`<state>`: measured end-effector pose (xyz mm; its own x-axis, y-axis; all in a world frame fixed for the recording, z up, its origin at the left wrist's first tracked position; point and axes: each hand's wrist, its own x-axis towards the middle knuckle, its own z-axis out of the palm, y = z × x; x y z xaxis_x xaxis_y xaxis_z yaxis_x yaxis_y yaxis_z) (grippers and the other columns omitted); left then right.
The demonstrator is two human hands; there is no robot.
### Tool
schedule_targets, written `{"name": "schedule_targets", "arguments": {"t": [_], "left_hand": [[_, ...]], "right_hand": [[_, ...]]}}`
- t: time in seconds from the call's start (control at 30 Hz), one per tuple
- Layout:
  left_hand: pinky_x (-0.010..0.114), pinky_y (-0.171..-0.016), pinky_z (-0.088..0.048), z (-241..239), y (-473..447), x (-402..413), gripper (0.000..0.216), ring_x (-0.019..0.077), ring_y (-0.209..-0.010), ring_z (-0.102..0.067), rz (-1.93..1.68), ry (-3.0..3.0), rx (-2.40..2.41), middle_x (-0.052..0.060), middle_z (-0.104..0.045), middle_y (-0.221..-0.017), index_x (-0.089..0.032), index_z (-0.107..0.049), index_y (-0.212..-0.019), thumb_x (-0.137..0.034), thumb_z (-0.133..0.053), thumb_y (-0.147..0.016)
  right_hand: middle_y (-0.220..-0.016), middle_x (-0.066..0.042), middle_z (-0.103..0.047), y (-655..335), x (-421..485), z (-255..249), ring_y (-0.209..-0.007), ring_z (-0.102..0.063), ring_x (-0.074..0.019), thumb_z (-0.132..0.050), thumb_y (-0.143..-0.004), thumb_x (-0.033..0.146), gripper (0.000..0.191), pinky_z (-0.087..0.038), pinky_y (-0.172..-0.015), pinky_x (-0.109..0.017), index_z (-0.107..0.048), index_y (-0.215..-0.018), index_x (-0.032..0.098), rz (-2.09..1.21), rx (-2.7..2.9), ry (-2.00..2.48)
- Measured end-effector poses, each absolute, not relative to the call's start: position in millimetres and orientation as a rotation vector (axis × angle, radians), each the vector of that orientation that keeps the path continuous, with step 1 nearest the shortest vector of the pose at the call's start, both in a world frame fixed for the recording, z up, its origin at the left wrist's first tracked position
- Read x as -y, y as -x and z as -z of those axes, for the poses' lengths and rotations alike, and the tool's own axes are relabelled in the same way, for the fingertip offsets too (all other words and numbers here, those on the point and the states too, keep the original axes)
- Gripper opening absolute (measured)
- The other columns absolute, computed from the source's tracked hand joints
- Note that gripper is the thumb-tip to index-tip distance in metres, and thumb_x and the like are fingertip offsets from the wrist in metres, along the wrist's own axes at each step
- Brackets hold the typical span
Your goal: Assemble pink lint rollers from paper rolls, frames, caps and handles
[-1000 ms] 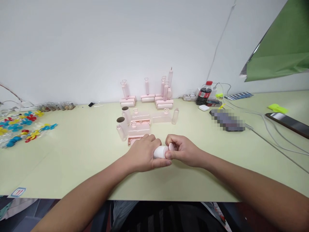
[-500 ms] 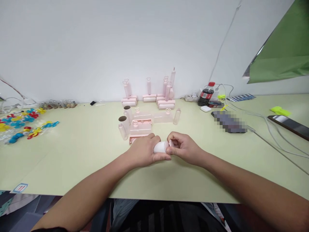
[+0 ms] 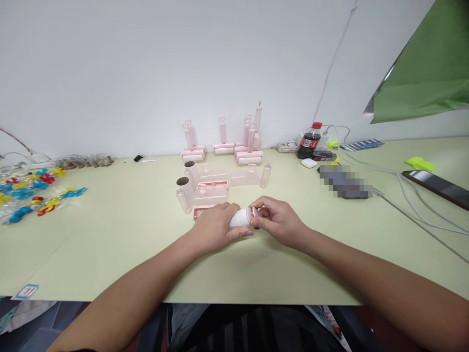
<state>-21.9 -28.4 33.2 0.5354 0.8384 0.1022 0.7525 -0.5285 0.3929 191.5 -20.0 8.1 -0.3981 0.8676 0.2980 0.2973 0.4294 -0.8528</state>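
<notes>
My left hand point(image 3: 216, 227) is wrapped round a white lint-roller roll point(image 3: 239, 218), which lies level just above the table. At the roll's right end, my right hand point(image 3: 280, 220) pinches a small pale-pink end piece point(image 3: 255, 212) between thumb and fingers. Whether that piece is seated in the roll I cannot tell. Partly hidden behind my left hand lies an open pink case part point(image 3: 198, 213). Beyond it are a pink case point(image 3: 212, 195) with a heart-shaped loop, and two upright rolls with brown cores, the nearer roll point(image 3: 186, 188) beside a clear pink tube point(image 3: 183, 201).
Pink cases with upright handles point(image 3: 249, 157) stand along the wall. A cola bottle point(image 3: 309, 142), a phone point(image 3: 437, 186) and white cables point(image 3: 414, 195) lie to the right. Colourful plastic toys point(image 3: 40, 190) are at left. The table's front edge runs close to my body.
The view has shifted slightly, so most things sit a little further left. My hands keep the same hold on the roll and its pink end piece.
</notes>
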Motion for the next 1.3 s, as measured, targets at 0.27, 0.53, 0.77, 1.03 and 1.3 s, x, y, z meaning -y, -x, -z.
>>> {"name": "schedule_targets", "arguments": {"t": [0.27, 0.53, 0.77, 1.03, 1.3], "left_hand": [[0.031, -0.067, -0.041, -35, 22, 30, 0.059, 0.0236, -0.088, -0.060, -0.406, -2.472, -1.334, 0.004, -0.063, -0.096, -0.022, -0.058, -0.103, -0.075, -0.043, -0.082], [0.030, -0.065, -0.039, -35, 21, 30, 0.058, 0.0231, -0.086, -0.060, -0.416, -2.479, -1.337, 0.004, -0.064, -0.094, -0.022, -0.057, -0.101, -0.075, -0.043, -0.083], [0.029, -0.064, -0.038, -38, 22, 31, 0.058, 0.0229, -0.084, -0.060, -0.427, -2.440, -1.344, 0.003, -0.064, -0.089, -0.022, -0.058, -0.094, -0.077, -0.045, -0.080], [0.029, -0.060, -0.035, -33, 22, 29, 0.055, 0.0234, -0.079, -0.062, -0.427, -2.357, -1.360, 0.003, -0.066, -0.088, -0.022, -0.056, -0.093, -0.074, -0.049, -0.080], [0.028, -0.059, -0.036, -26, 22, 27, 0.039, 0.0235, -0.079, -0.063, -0.472, -2.293, -1.379, 0.003, -0.067, -0.090, -0.022, -0.053, -0.100, -0.054, -0.061, -0.080]], "right_hand": [[-0.076, -0.001, -0.061, -191, 22, -11, -0.062, -0.054, -0.0116, -0.068, -0.082, 0.042, 0.024, -0.041, -0.054, -0.022, -0.063, -0.087, 0.019, -0.816, 1.936, 0.959], [-0.079, -0.002, -0.061, -191, 23, -10, -0.065, -0.057, -0.0124, -0.065, -0.086, 0.043, 0.024, -0.046, -0.058, -0.023, -0.064, -0.090, 0.019, -0.737, 1.953, 0.905], [-0.078, -0.003, -0.059, -191, 24, -9, -0.065, -0.056, -0.0135, -0.063, -0.086, 0.047, 0.027, -0.046, -0.057, -0.024, -0.064, -0.089, 0.020, -0.644, 1.990, 0.881], [-0.083, -0.004, -0.061, -192, 21, -7, -0.068, -0.060, -0.0142, -0.061, -0.089, 0.041, 0.021, -0.049, -0.059, -0.025, -0.063, -0.092, 0.020, -0.659, 2.005, 0.896], [-0.093, -0.006, -0.061, -194, 15, -4, -0.065, -0.064, -0.0132, -0.056, -0.092, 0.040, 0.025, -0.054, -0.059, -0.026, -0.063, -0.103, 0.019, -0.798, 1.985, 0.861]]}}
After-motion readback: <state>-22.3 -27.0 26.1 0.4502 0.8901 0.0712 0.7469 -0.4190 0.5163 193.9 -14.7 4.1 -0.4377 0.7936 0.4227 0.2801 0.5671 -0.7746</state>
